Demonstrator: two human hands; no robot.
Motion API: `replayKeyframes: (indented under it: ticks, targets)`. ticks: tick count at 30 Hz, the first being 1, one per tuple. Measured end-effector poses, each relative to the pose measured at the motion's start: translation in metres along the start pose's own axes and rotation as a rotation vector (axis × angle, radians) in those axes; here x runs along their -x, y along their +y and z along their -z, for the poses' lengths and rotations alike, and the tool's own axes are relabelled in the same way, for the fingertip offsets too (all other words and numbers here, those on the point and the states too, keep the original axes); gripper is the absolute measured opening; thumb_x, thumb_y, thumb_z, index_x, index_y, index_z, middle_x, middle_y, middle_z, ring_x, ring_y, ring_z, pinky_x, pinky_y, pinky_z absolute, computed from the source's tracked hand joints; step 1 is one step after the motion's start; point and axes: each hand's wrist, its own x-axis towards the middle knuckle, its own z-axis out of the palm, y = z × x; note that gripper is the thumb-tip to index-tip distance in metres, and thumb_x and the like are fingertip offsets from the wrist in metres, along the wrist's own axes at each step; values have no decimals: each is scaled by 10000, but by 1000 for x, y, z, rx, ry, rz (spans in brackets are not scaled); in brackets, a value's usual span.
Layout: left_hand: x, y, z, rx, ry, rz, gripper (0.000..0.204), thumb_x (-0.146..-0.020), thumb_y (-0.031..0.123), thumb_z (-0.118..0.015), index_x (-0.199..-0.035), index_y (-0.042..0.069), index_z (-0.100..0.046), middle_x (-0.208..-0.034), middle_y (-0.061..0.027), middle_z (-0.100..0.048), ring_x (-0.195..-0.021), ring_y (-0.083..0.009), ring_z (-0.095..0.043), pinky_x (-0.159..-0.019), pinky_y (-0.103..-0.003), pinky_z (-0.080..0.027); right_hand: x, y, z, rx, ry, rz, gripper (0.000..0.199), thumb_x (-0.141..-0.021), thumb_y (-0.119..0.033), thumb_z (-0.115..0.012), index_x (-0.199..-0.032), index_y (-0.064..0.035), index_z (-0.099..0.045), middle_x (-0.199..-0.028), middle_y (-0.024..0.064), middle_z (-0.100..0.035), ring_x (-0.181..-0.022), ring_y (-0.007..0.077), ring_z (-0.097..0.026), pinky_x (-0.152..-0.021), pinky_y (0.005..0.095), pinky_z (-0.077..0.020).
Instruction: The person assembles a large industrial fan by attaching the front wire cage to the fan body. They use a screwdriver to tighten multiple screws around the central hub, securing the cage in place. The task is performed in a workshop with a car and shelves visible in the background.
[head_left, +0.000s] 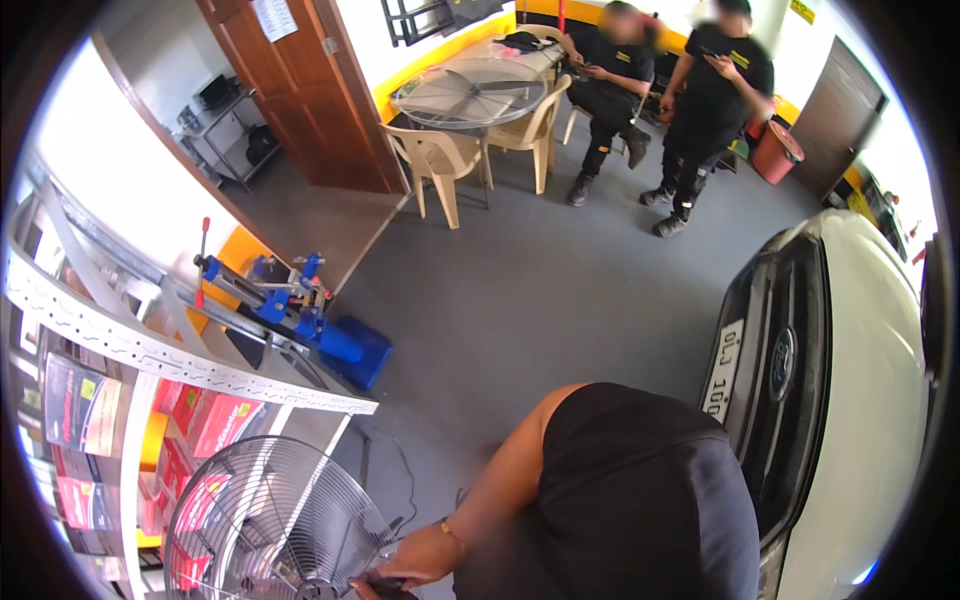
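Observation:
Neither of my hands shows in the head view. Close in front of me, a person in a black shirt (640, 490) bends over at the lower middle. Their bare arm reaches down to the left, with a bracelet at the wrist. That person's hand (425, 555) is beside a large round fan with a black wire guard (270, 500) at the lower left. Something small and dark sits at their fingers, too little seen to name. The lower part of the fan is cut off by the picture's edge.
A white metal shelf (180, 350) with red boxes (225, 425) stands left, near a blue press-like machine (345, 345). A white car (870, 400) is at right. Beige chairs (440, 160), another fan (470, 92) and two people in black (615, 75) are farther back.

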Motion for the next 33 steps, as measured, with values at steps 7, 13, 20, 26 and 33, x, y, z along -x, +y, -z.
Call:
replayKeyframes:
  ticks: [7, 13, 20, 26, 33]
  targets:
    - [-24, -9, 0, 467, -539, -86, 550, -943, 353, -536, -1398, 61, -428, -1234, -84, -580, -1071, -225, -560, -811, -348, -463, -5, -20, -17, -1003, 241, -656, 617, -1041, -472, -279, -765, 1, -563, -570, 134, -617, -417, 212, -601, -409, 340, -493]
    - [-16, -21, 9, 741, -465, -165, 639, -869, 161, -627, -1450, 57, -384, -1286, -52, -570, -1196, -231, -523, -1043, -425, -394, -8, -41, -49, -1164, 357, -772, 603, -1029, -507, -322, -774, -31, -590, -556, 94, -593, -432, 190, -581, -417, 325, -461]
    - [-19, -26, 5, 657, -220, -54, 279, -936, 99, -610, -1186, 38, -504, -1078, -104, -634, -1001, -236, -613, -864, -403, -501, 19, -50, -44, -525, 536, -589, 448, -967, -454, -553, -1129, -36, -564, -799, 97, -657, -637, 195, -646, -529, 337, -502]
    - [-24, -11, -7, 660, -212, 11, 268, -923, 144, -657, -1148, 85, -525, -1017, -57, -602, -944, -182, -586, -805, -387, -501, 20, -27, -54, 668, 594, -62, 389, -916, -325, -626, -1195, -58, -577, -798, 137, -653, -617, 295, -613, -576, 416, -493]
    - [-23, -11, -4, 682, -313, -25, 277, -927, 213, -655, -1136, 78, -533, -1176, -101, -629, -1019, -190, -601, -865, -374, -470, 5, -17, -36, -1220, 560, -753, 309, -947, -292, -574, -1095, -23, -611, -715, 139, -638, -628, 310, -616, -584, 403, -496]
